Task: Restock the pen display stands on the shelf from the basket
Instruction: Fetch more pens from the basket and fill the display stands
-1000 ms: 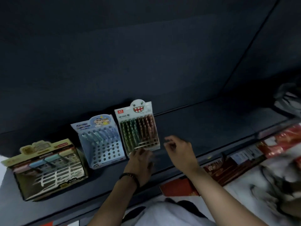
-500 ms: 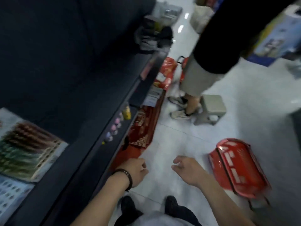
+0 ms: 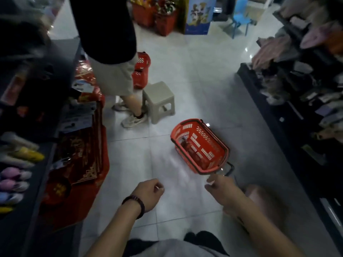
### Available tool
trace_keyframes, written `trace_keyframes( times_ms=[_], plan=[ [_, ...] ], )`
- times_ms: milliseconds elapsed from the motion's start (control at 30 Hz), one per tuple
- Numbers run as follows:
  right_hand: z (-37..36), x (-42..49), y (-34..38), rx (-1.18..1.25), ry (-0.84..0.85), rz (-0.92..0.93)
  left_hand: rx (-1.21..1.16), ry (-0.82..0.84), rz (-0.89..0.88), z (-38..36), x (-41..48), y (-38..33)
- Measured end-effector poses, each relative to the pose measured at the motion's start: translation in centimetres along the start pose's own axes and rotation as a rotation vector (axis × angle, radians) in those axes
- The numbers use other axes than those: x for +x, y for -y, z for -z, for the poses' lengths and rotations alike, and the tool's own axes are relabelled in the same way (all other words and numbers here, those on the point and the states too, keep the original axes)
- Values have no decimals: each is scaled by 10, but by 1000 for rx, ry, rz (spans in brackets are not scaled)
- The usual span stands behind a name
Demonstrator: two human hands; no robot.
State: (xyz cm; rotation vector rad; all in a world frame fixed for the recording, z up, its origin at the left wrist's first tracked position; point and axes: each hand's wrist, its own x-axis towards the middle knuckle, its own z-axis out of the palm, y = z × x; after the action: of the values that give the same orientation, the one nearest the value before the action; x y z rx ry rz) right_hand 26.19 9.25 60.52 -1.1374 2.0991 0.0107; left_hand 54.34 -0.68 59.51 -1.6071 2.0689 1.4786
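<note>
Red slotted plastic basket sits on the white tiled floor, just ahead of the right hand. Right grip loosely curled, empty, near the dark handle, not touching. Left hand loosely curled, empty. Risk: a snatch at the rim could tip it and spill the red packs. Beige plastic stool stands near. Pen stands not in view. No writing legible: too blurred.

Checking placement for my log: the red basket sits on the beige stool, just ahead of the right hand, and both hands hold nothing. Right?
Not quite. The head view shows the basket on the floor, apart from the stool, not on it. The rest stands: it is just ahead of the right hand, and neither that hand nor the left hand holds anything.
</note>
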Motion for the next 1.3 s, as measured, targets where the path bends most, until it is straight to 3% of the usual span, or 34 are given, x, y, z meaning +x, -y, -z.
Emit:
trace_keyframes(
  times_ms=[200,367,600,833,1067,1233,1300],
  plan=[
    [54,41,-94,10,103,-25,79,159,60,-81,67,-102],
    [93,109,-121,29,110,-26,-1,140,82,-102,144,-144],
    [116,264,-139,25,222,-37,-54,192,144,-123,332,-178],
    [60,476,-174,24,317,-27,-91,213,301,-195,524,-153],
    [-48,647,-215,-102,464,10,-372,-14,587,-291,702,-60],
    [-100,711,-269,-27,503,-58,-290,-275,789,-359,788,-27],
    [-123,725,-283,16,522,-67,-191,-299,833,-384,814,-16]
  ],
)
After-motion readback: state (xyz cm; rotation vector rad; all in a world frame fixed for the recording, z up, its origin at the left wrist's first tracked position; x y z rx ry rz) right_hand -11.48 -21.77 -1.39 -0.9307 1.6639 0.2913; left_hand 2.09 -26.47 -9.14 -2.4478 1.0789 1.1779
